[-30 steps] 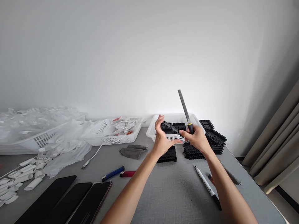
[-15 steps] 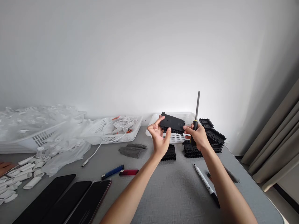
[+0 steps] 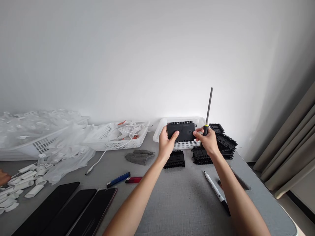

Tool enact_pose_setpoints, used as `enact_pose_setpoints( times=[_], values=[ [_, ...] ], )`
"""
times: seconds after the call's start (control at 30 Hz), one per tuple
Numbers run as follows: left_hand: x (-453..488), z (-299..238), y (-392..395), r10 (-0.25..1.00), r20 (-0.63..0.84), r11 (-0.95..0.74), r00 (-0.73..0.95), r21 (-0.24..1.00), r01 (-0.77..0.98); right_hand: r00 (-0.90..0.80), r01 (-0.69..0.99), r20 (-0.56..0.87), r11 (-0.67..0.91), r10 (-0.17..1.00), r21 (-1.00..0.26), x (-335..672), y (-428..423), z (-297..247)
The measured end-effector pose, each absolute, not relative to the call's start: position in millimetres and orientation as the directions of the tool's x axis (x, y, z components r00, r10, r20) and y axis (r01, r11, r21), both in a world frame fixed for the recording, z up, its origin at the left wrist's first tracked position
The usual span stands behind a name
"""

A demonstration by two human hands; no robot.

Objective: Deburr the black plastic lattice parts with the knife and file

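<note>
Pale wall, grey table: a panel held up between two hands.
Black and raised clear of the table, it sits before a white basket, flat face towards the camera. The left hand grips its left part, thumb on the face; the right hand pinches its right end and also clasps the handle of a file, blade pointing up. Below are two black stacks, with a pile beyond the right hand. Nearer lies a marker; to the left, three phones, white tubes and, at the edge, another person's hand.
</note>
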State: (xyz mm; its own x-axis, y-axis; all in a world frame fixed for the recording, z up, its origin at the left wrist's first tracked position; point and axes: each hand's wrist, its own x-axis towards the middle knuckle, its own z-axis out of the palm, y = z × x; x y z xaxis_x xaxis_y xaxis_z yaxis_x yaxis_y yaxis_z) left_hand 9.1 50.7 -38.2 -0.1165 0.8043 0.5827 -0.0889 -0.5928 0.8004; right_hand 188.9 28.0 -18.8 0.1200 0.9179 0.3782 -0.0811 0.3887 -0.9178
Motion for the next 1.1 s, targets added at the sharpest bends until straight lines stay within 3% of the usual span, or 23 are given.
enact_pose_setpoints(
  times=[0.13,0.27,0.37,0.7,1.1],
  values=[
    [-6.7,-37.0,59.7,0.795,0.601,-0.604,-0.079,0.797,-0.016,0.053,0.132,0.433,0.423,0.900,-0.896,202.1,27.8,-17.7],
    [-23.9,-32.1,63.7,0.751,0.660,-0.658,-0.021,0.750,0.075,-0.279,0.272,0.413,0.484,0.867,-0.832,232.6,23.9,-10.5],
    [-32.0,-29.0,64.1,0.734,0.678,-0.678,0.029,0.730,0.092,-0.411,0.376,0.370,0.525,0.833,-0.764,252.9,18.7,-2.8],
    [-40.2,-19.3,55.9,0.636,0.751,-0.772,0.175,0.615,0.162,-0.449,0.568,0.221,0.467,0.866,-0.677,272.8,1.6,12.6],
    [-38.5,-14.0,43.6,0.588,0.779,-0.809,0.216,0.564,0.168,-0.435,0.553,0.089,0.344,0.896,-0.759,284.5,4.9,5.7]
  ],
)
